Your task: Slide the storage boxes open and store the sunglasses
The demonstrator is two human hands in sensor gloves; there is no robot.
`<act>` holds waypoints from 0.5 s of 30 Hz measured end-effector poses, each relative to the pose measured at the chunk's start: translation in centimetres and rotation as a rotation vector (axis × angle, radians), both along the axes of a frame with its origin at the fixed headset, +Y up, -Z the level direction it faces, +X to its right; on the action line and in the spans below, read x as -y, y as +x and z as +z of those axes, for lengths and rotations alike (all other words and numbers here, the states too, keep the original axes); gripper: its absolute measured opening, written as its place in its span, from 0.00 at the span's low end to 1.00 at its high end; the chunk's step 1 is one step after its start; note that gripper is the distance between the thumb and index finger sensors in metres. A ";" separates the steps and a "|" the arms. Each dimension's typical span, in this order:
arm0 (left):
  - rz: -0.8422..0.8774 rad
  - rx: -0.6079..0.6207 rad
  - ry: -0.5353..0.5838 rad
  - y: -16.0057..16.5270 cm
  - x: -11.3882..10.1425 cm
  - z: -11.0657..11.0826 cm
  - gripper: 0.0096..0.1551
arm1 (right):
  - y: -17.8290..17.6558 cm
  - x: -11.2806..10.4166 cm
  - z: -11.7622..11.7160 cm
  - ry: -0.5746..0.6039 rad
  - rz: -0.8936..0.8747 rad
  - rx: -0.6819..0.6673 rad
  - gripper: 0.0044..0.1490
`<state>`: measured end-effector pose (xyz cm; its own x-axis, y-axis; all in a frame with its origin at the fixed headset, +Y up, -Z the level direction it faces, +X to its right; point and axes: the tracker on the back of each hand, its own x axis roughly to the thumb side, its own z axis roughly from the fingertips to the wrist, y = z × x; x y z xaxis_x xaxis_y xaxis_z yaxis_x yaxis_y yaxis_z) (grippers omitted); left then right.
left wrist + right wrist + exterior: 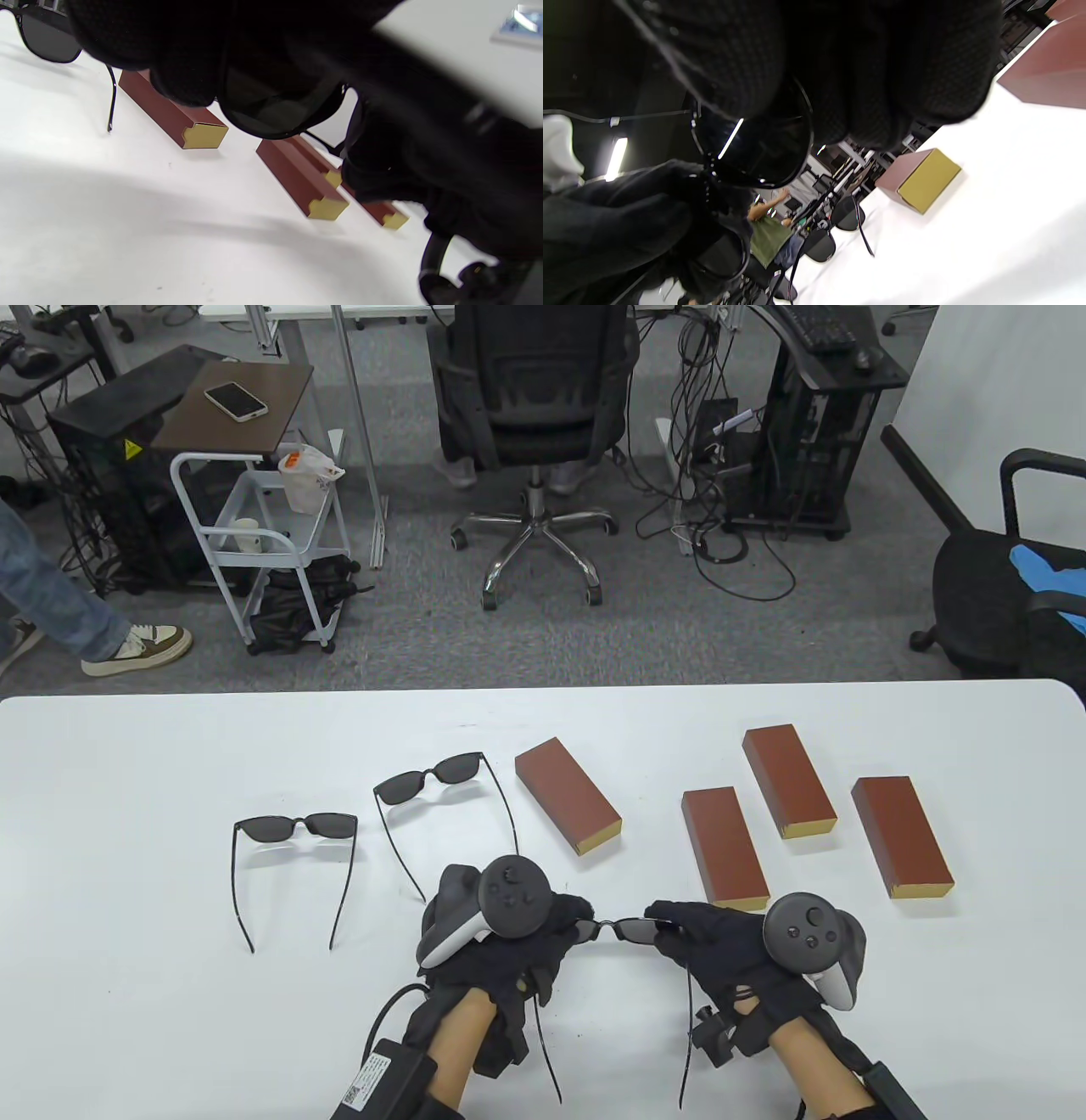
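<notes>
Two hands on one pair: left hand (496,937) and right hand (730,954) each pinching lens end of held sunglasses (624,931), lower centre, above bench (127,984). Temples unfolded. Four storage boxes (567,796) shut. Next, likely: fold temples, slide box open.

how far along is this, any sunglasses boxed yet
Nothing looks stored yet: all four brown boxes lie shut on the table. In hand: the left hand and right hand hold one pair of sunglasses between them, temples unfolded. Left: two more pairs lie open on the table, and every box is unopened.
</notes>
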<state>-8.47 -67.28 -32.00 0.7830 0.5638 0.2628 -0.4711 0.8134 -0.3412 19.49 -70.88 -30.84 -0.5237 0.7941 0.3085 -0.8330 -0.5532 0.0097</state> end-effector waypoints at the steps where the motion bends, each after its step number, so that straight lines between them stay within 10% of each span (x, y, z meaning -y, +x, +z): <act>1: 0.072 -0.016 -0.017 -0.3 0.1 0.0 0.26 | 0.2 -0.1 0.0 0.000 -0.017 0.017 0.23; 15: 0.943 -0.029 -0.228 -2.0 3.4 0.5 0.53 | 1.5 0.2 0.2 -0.133 -0.226 0.203 0.25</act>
